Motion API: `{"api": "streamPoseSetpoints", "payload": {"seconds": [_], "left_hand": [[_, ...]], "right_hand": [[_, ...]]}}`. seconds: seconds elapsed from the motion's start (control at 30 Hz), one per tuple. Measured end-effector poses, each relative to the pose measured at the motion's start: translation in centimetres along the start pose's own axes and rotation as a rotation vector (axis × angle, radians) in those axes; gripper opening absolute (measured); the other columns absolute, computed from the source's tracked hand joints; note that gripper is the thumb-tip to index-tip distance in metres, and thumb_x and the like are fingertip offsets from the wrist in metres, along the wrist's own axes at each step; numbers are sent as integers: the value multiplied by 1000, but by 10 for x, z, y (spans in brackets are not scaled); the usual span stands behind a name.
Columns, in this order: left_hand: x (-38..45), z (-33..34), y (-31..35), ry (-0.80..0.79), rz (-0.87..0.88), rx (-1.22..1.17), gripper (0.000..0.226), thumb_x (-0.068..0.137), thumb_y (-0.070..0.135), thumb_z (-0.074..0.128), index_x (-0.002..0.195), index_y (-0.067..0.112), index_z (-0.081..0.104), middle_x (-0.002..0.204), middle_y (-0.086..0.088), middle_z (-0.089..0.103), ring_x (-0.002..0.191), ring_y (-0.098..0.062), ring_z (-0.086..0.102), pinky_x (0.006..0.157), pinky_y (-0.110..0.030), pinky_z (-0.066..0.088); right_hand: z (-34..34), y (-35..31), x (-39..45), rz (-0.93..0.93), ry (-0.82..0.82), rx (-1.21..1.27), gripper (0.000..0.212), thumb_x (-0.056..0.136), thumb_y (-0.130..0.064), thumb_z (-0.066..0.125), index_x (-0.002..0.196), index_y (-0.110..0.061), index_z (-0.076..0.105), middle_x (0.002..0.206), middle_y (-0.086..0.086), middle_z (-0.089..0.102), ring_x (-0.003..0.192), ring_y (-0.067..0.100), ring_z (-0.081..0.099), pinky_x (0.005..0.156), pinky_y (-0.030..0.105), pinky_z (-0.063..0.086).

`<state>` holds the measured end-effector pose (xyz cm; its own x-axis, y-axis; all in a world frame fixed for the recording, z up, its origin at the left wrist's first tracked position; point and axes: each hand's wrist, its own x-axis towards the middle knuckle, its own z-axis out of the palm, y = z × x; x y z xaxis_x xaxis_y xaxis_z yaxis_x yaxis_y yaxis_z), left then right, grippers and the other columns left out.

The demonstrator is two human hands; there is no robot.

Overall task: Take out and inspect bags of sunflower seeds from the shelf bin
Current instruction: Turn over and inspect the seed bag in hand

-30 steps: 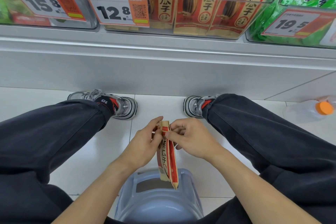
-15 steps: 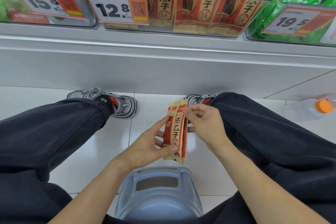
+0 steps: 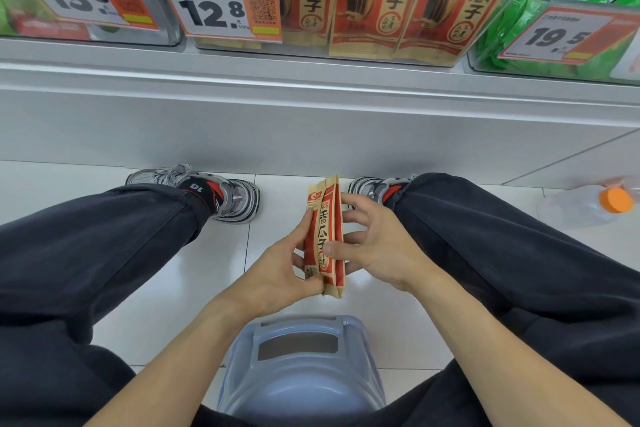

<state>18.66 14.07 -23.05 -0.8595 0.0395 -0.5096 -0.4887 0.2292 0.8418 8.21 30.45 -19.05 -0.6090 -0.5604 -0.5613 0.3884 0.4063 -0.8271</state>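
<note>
Bag [image 3: 323, 239] has turned face-up and risen, left hand [image 3: 277, 270] and right hand [image 3: 375, 246] both gripping it, inspection underway, more bags wait in the bin [image 3: 346, 10].

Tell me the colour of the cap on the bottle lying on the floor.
Orange cap, head view.

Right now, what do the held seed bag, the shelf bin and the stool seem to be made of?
Sunflower seed bag: apparently matte kraft-type paper, tan edges, creased.
Shelf bin: clear glossy plastic; bags show through.
Stool: smooth grey-blue moulded plastic, soft sheen.
Left hand and right hand grip the bag.
</note>
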Motion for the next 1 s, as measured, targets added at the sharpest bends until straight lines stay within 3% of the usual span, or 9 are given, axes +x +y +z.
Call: {"api": "streamPoseSetpoints", "payload": {"seconds": [0.13, 0.4, 0.5, 0.6, 0.7, 0.8, 0.9, 1.0], "left_hand": [[-1, -3, -1, 5, 20, -18, 103, 86, 12, 77, 155, 55, 13, 110, 13, 62, 92, -9, 68, 78, -23, 58], [-2, -7, 3, -21, -18, -26, 100, 88, 22, 79, 155, 56, 12, 123, 8, 60, 101, -9, 68, 91, -33, 59], [-5, -7, 13, -38, -28, -260, 80, 90, 40, 71, 153, 55, 23, 122, 1, 65, 107, -15, 70, 94, -36, 58], [-7, -3, 21, -10, 1, -293, 61, 87, 52, 65, 144, 49, 42, 109, 3, 71, 101, -18, 70, 90, -43, 59], [-8, 0, 21, 136, -44, -266, 44, 86, 49, 65, 126, 30, 58, 106, -5, 75, 96, -22, 73, 91, -55, 56], [-9, -3, 23, 216, -14, -220, 21, 97, 30, 66, 115, 20, 68, 97, 2, 78, 92, -16, 75, 87, -42, 59], [-12, -7, 32, 221, 10, -206, 16, 95, 17, 68, 110, 21, 70, 88, 6, 78, 82, -12, 75, 78, -33, 60], [-18, -16, 43, 167, -52, 13, 21, 86, 38, 77, 103, 28, 71, 82, 7, 79, 75, -10, 76, 70, -41, 63]], "right_hand": [[4, 1, 1, -42, 31, -125, 75, 82, -7, 83, 143, -34, 49, 122, -7, 66, 89, 7, 73, 57, 24, 59], [-1, 1, 4, -41, 16, -116, 73, 83, -10, 83, 143, -33, 49, 120, -9, 66, 93, 14, 73, 61, 30, 62], [-2, 1, 4, -72, 1, -95, 69, 83, -19, 83, 142, -35, 51, 122, -9, 66, 97, 15, 72, 65, 31, 63], [3, 0, 4, -105, -42, -79, 48, 94, -27, 70, 140, -31, 56, 125, -5, 63, 97, 13, 71, 67, 27, 62], [4, 4, 6, -167, -34, -216, 32, 101, -28, 61, 132, -32, 65, 125, -4, 60, 102, 11, 66, 85, 24, 59], [2, 8, 8, -209, 31, -243, 21, 96, -21, 69, 110, -37, 71, 121, -4, 56, 112, 5, 60, 92, 23, 56], [1, 6, 10, -174, 109, -139, 26, 89, -14, 77, 104, -24, 58, 122, -3, 58, 115, 9, 62, 83, 23, 60], [-8, 1, 8, -98, 77, -93, 49, 79, -15, 87, 105, -11, 45, 113, -3, 69, 98, 16, 72, 79, 33, 63]]}}
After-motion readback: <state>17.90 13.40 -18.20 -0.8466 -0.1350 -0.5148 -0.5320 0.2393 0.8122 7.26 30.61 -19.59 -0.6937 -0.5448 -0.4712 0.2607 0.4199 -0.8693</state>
